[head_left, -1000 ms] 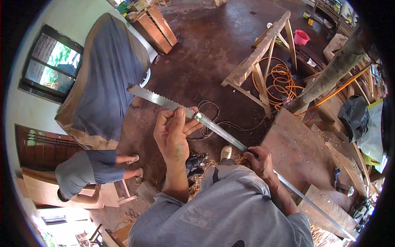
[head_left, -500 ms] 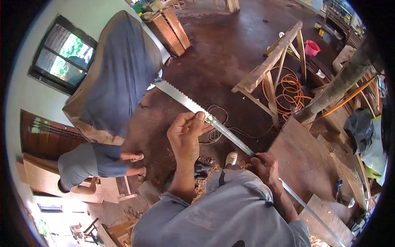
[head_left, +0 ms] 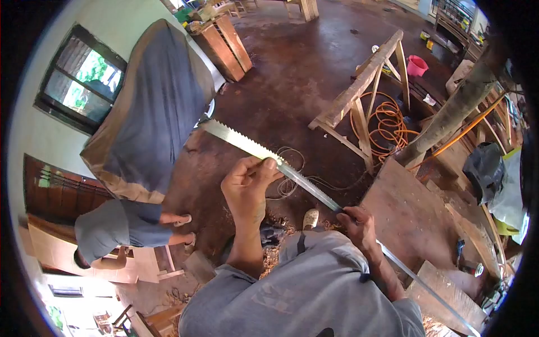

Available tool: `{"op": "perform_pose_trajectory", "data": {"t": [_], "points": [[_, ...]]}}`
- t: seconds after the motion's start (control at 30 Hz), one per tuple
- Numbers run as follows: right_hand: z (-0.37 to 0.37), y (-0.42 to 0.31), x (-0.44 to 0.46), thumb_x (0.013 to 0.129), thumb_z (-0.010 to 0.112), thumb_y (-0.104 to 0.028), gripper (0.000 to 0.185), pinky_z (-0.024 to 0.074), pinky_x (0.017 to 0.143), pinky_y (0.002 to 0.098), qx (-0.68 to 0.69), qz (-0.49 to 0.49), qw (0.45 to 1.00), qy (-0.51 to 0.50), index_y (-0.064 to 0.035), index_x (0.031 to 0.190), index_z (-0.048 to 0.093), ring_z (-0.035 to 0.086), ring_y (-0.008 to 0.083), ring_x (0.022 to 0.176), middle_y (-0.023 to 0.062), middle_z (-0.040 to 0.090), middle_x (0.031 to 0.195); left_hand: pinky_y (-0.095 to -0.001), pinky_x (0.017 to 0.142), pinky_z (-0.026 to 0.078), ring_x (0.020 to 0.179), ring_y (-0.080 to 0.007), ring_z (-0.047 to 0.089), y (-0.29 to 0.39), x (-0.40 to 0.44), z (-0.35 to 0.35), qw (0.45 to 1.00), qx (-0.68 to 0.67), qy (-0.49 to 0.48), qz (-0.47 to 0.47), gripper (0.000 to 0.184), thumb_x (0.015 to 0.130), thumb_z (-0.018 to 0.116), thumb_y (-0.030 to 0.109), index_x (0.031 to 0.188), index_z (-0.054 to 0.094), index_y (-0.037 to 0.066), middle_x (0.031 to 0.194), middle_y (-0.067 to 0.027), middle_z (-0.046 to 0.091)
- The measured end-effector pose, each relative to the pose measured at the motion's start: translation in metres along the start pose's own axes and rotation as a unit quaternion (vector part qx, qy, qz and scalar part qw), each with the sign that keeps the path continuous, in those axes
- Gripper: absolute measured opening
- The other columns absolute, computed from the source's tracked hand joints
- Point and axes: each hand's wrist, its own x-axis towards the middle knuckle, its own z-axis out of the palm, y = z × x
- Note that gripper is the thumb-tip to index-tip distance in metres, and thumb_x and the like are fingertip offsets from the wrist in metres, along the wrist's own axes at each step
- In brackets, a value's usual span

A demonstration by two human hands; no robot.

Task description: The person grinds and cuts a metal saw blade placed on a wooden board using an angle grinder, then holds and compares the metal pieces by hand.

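A long, shiny saw blade [head_left: 238, 139] with teeth along one edge runs diagonally in front of me, from upper left to lower right. Thumb and fingers of my left hand [head_left: 247, 188] pinch it near its middle. Farther down, my right hand [head_left: 361, 226] is closed around the same blade. Beyond that hand the metal strip continues past my right forearm toward the lower right edge of the view. The blade's far upper end lies in front of a dark cloth cover [head_left: 160, 106].
A wooden trestle [head_left: 365, 78] stands ahead right, beside a coiled orange hose [head_left: 387, 126]. A wooden board [head_left: 401, 205] lies to my right. Another person [head_left: 106, 230] bends over pale boards at left. Thin cord [head_left: 286, 191] and wood shavings lie on the floor. A pink bucket [head_left: 416, 65] stands farther off.
The view has shifted slightly, so the surroundings sit a little to the left. Both hands keep their hold on the saw blade, with little movement along it.
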Motion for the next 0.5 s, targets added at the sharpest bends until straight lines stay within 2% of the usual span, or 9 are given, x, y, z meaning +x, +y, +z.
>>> {"op": "perform_pose_trajectory", "data": {"t": [0.07, 0.17, 0.27, 0.5], "points": [[-0.0012, -0.0040, 0.0008, 0.083, 0.076, -0.015, 0.023, 0.0514, 0.070, 0.0372, -0.010, -0.006, 1.000, -0.008, 0.0019, 0.097, 0.074, 0.067, 0.0280, 0.077, 0.0174, 0.072, 0.085, -0.0435, 0.075, 0.065, 0.081, -0.0265, 0.074, -0.0018, -0.0010, -0.0017, 1.000, -0.021, 0.012, 0.003, 0.014, 0.094, 0.067, 0.003, 0.104, 0.065, -0.005, 0.095, -0.0136, 0.071], [0.0039, 0.0053, 0.0006, 0.082, 0.077, -0.014, 0.021, 0.0513, 0.070, 0.0365, -0.002, -0.008, 1.000, 0.003, 0.0017, 0.097, 0.074, 0.067, 0.0277, 0.077, 0.0173, 0.072, 0.085, -0.0439, 0.074, 0.065, 0.080, -0.0283, 0.074, -0.0030, -0.0018, -0.0033, 0.999, -0.043, 0.008, 0.009, 0.014, 0.095, 0.066, 0.005, 0.104, 0.065, -0.005, 0.095, -0.0129, 0.071], [0.0045, 0.0054, 0.0014, 0.082, 0.077, -0.013, 0.021, 0.0513, 0.070, 0.0363, -0.012, -0.009, 1.000, -0.001, 0.0017, 0.097, 0.074, 0.067, 0.0272, 0.077, 0.0173, 0.072, 0.085, -0.0420, 0.079, 0.064, 0.085, -0.0246, 0.073, 0.0009, -0.0023, -0.0038, 0.999, -0.036, 0.003, 0.007, 0.018, 0.096, 0.066, 0.006, 0.104, 0.063, -0.010, 0.093, -0.0151, 0.071], [0.0038, 0.0031, 0.0065, 0.082, 0.078, -0.015, 0.022, 0.0517, 0.069, 0.0367, -0.008, -0.013, 1.000, -0.001, 0.0011, 0.096, 0.074, 0.068, 0.0271, 0.076, 0.0171, 0.072, 0.084, -0.0422, 0.079, 0.064, 0.086, -0.0248, 0.073, 0.0007, 0.0031, -0.0012, 1.000, -0.029, -0.008, 0.004, 0.016, 0.096, 0.065, 0.005, 0.105, 0.062, -0.008, 0.095, -0.0150, 0.071]]}}
